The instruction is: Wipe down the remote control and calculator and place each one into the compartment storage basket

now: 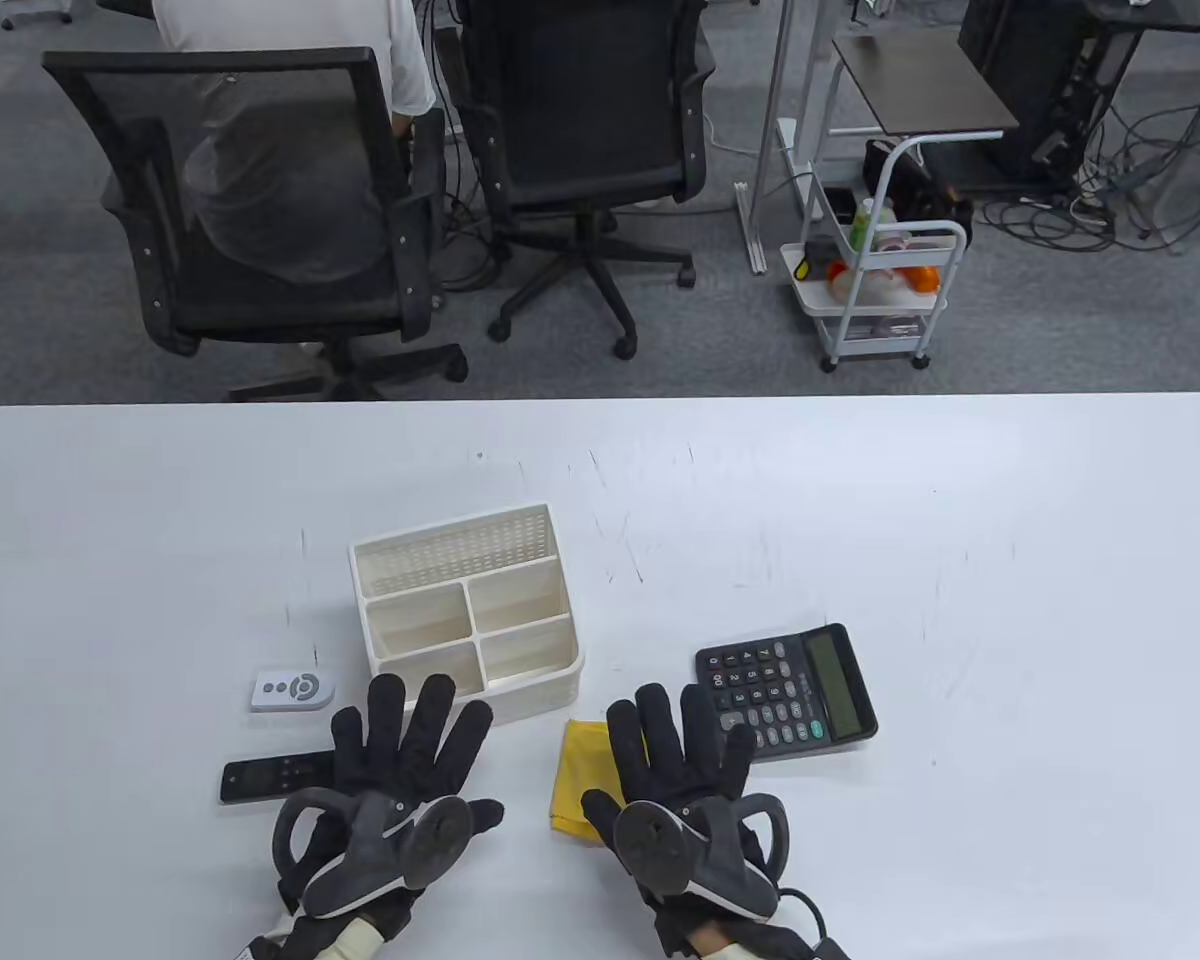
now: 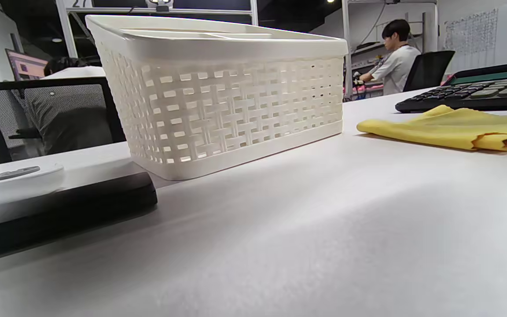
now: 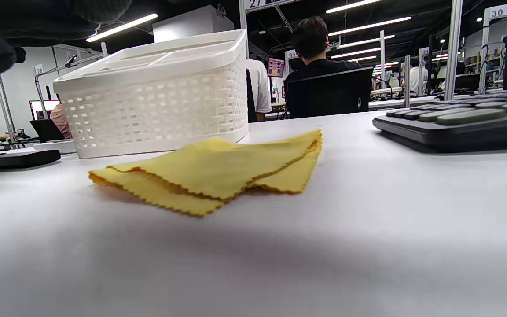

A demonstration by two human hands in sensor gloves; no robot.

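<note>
A white compartment basket [image 1: 520, 680] stands mid-table, also in the wrist views [image 2: 227, 110] [image 3: 156, 105]. A black remote [image 1: 275, 778] lies at the left, its right end under my left hand [image 1: 410, 730], which lies flat with fingers spread. A small white remote [image 1: 293, 689] sits above it. A folded yellow cloth [image 1: 575, 775] [image 3: 218, 171] [image 2: 451, 127] lies right of the basket, partly under my flat right hand [image 1: 675, 735]. The black calculator [image 1: 788, 692] [image 3: 460, 119] [image 2: 469, 94] rests just right of that hand's fingertips.
Beyond the far table edge [image 1: 600, 402] stand two black office chairs [image 1: 260, 200] and a white cart [image 1: 880, 290]. A person in a white shirt [image 1: 290, 60] sits at the left chair. Bare table surface spreads to the right and behind the basket.
</note>
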